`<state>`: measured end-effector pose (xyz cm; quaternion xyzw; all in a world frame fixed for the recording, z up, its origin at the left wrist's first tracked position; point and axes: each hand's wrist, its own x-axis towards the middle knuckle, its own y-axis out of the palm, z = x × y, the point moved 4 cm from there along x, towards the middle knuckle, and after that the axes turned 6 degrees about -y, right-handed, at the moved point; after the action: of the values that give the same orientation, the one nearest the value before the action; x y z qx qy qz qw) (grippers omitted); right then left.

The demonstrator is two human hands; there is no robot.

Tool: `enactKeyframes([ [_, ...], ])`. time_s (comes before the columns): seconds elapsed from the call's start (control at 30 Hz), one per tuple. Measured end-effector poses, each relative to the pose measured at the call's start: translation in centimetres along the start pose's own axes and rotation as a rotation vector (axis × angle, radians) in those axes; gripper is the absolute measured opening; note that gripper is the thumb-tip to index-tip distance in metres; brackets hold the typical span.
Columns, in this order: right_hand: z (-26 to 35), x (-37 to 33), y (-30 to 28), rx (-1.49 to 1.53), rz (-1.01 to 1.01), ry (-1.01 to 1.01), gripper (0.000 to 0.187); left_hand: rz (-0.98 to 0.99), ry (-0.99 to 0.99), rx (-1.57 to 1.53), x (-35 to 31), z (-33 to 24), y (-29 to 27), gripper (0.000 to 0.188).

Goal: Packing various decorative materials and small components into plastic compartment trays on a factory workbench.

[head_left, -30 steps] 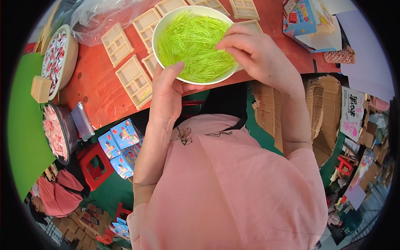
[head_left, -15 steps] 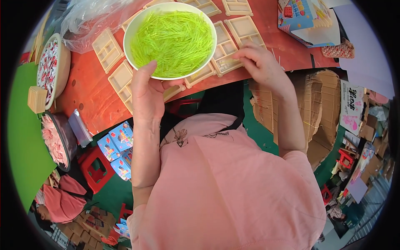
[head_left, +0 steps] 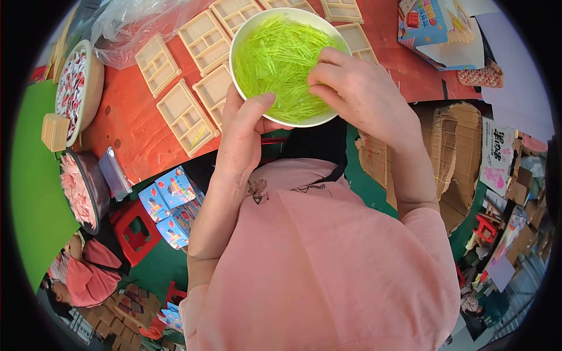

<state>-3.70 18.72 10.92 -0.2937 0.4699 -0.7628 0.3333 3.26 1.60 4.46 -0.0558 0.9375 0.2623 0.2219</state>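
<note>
My left hand [head_left: 243,126] grips a white bowl [head_left: 237,82] by its near left edge, thumb over the rim and fingers beneath. The bowl is heaped with thin, lime-green plastic sticks [head_left: 281,64] and is held above the red table. My right hand [head_left: 357,88] is inside the bowl's right part, fingers curled and pinched among the sticks; its fingertips are partly hidden. Beige compartment trays lie around and under the bowl. A near-left tray [head_left: 181,111] has a few green sticks in one compartment; another tray [head_left: 157,64] sits beyond it.
On the left stand a tub [head_left: 92,88] of red-and-white pieces and a dark-rimmed container [head_left: 88,175] of pink pieces. A clear plastic bag [head_left: 129,35] lies at the back left. An open blue box [head_left: 430,41] stands back right. Cardboard [head_left: 445,146] is below the table's right side.
The bowl and my left hand have moved right, uncovering trays on the left. My right hand has gone from a tray on the right into the sticks in the bowl.
</note>
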Motion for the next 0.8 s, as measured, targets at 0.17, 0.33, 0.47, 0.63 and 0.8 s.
enactKeyframes([
  [0.17, -0.3, -0.3, -0.3, 0.178, -0.081, -0.051, 0.012, 0.054, 0.0, -0.034, 0.2, -0.1, -0.1, 0.058],
  [0.33, -0.4, 0.3, -0.8, 0.327, -0.285, -0.125, 0.011, 0.062, -0.023, -0.052, 0.4, 0.1, 0.2, 0.058],
  [0.47, -2.8, -0.5, -0.4, 0.69, -0.434, 0.077, 0.011, 0.056, -0.01, 0.015, 0.2, 0.1, 0.5, 0.052],
  [0.63, -3.1, -0.9, 0.1, 0.753, -0.36, 0.261, 0.012, 0.065, -0.04, -0.051, 0.7, 0.4, 0.8, 0.054],
  [0.8, -3.1, -0.6, -0.5, 0.548, -0.406, 0.112, 0.01, 0.101, -0.048, -0.05, 0.8, 0.6, 1.1, 0.055],
])
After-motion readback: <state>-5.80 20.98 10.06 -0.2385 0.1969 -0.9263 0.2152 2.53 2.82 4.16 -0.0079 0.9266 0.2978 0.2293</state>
